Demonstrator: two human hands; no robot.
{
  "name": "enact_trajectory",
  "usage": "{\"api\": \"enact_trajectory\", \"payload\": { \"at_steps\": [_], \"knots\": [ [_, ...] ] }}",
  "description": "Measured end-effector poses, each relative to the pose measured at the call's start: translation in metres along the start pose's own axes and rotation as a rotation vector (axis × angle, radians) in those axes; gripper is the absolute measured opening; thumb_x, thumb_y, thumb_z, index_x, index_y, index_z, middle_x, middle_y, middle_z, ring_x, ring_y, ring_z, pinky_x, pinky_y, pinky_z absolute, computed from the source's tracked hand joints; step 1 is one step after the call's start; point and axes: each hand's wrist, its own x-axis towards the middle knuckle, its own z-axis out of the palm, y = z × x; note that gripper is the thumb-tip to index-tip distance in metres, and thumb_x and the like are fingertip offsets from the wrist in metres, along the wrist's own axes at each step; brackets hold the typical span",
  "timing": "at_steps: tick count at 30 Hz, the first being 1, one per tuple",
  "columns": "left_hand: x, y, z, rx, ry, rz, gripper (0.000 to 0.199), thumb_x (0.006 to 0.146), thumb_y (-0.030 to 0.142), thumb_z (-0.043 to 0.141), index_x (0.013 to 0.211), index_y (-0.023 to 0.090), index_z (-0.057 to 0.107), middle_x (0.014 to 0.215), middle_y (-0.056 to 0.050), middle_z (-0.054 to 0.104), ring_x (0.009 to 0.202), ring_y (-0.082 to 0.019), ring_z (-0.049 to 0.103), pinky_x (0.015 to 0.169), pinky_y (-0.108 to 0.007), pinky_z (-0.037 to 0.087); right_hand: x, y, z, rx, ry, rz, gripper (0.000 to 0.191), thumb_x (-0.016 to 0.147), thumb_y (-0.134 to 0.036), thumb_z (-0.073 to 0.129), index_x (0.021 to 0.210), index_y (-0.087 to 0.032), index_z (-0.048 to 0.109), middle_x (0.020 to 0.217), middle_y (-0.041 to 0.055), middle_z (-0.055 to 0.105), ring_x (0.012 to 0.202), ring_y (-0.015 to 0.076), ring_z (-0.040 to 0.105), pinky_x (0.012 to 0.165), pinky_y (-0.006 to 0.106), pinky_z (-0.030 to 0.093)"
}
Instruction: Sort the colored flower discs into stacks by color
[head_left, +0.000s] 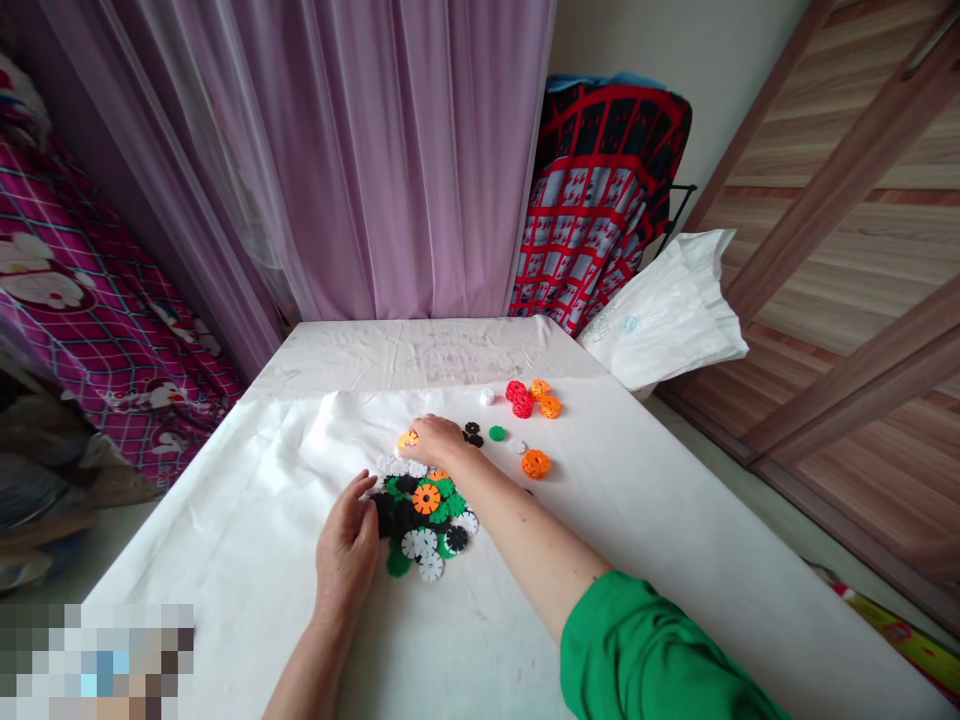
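A pile of notched plastic building discs in black, green, white and orange lies on the white-covered table; an orange disc rests on top. My right hand is at the far edge of the pile, fingers curled down and closed on a yellow-orange disc; its fingertips are partly hidden. At the pile's left side, my left hand rests open with its fingers extended, beside the black discs. White discs lie at the near edge, next to a green disc.
Right of the pile are stacked red discs, orange discs, a green disc, small white discs and black discs. A white bag stands at the table's right edge. Purple curtains hang behind the table.
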Motion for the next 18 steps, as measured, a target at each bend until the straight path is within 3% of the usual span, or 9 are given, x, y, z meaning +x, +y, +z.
{"api": "enact_trajectory", "payload": {
  "at_steps": [4,6,9,12,15,18],
  "knots": [
    [0.000,0.000,0.000,0.004,-0.005,0.007,0.035,0.085,0.040,0.050,0.110,0.024,0.069,0.136,-0.007,0.064,0.104,-0.021,0.067,0.092,-0.036,0.055,-0.006,0.005,-0.003,0.096,0.067,-0.019,0.028,0.092,-0.032,0.049,0.103,-0.024,0.074,0.116,0.0058,0.072,0.104,0.0197,0.065,0.087,0.029,0.048],
    [0.001,0.000,0.000,0.006,-0.017,0.015,0.035,0.084,0.040,0.051,0.110,0.024,0.069,0.136,-0.007,0.063,0.104,-0.021,0.067,0.094,-0.036,0.055,-0.015,0.021,-0.007,0.270,0.126,0.003,0.026,0.093,-0.028,0.049,0.103,-0.024,0.073,0.108,0.0034,0.074,0.097,0.0166,0.066,0.084,0.026,0.049],
    [0.002,0.000,0.000,0.028,-0.011,0.027,0.035,0.083,0.041,0.052,0.109,0.024,0.069,0.134,-0.007,0.065,0.101,-0.021,0.068,0.093,-0.036,0.055,-0.041,0.066,-0.018,0.675,0.227,0.106,0.020,0.083,-0.027,0.062,0.101,-0.022,0.070,0.086,0.0013,0.073,0.076,0.0142,0.066,0.070,0.025,0.051],
    [0.002,0.000,0.000,0.067,0.000,0.043,0.035,0.082,0.042,0.052,0.107,0.025,0.070,0.132,-0.006,0.066,0.097,-0.021,0.069,0.088,-0.035,0.057,-0.077,0.122,-0.031,0.988,0.361,0.258,0.014,0.075,-0.030,0.069,0.083,-0.019,0.067,0.067,-0.0019,0.064,0.060,0.0112,0.059,0.059,0.023,0.050],
    [0.002,0.001,0.000,0.100,0.001,0.066,0.035,0.081,0.043,0.052,0.106,0.026,0.070,0.130,-0.005,0.067,0.092,-0.020,0.069,0.080,-0.033,0.058,-0.109,0.163,-0.036,1.119,0.423,0.362,0.022,0.065,-0.034,0.077,0.076,-0.018,0.065,0.060,-0.0038,0.059,0.056,0.0099,0.055,0.057,0.023,0.049],
    [0.002,0.003,-0.001,0.111,-0.005,0.073,0.036,0.080,0.044,0.052,0.106,0.026,0.070,0.130,-0.005,0.068,0.088,-0.019,0.069,0.075,-0.031,0.058,-0.124,0.178,-0.034,1.132,0.393,0.468,0.022,0.061,-0.031,0.078,0.071,-0.018,0.064,0.055,-0.0046,0.057,0.052,0.0089,0.053,0.055,0.022,0.048]
  ]
}}
